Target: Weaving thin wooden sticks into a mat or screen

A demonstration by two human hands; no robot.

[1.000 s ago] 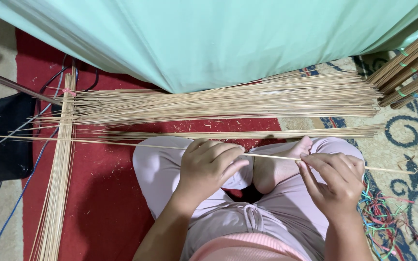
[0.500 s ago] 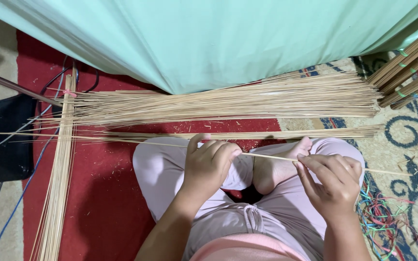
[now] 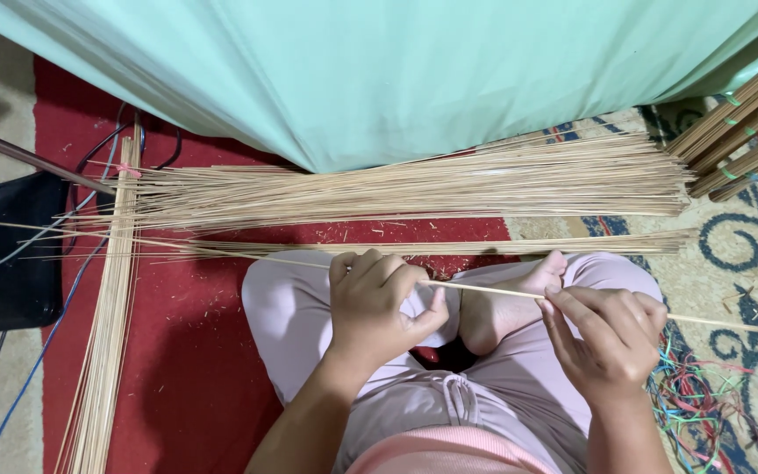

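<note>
Left hand point(image 3: 379, 303) clenched on thin stick point(image 3: 493, 288), mid-frame over lap; grip shifted slightly versus a second ago. Right hand point(image 3: 611, 338) pinches stick, probably fingertips only. Stick pile point(image 3: 414, 189) unmoved above.

The floor is covered by a red carpet point(image 3: 195, 369) and, at the right edge, a patterned rug point(image 3: 730, 263). On them lie a wide pile of thin sticks point(image 3: 414, 186), a second bundle point(image 3: 107, 333) along the left edge, and coloured strings point(image 3: 704, 412) near the right corner.
</note>
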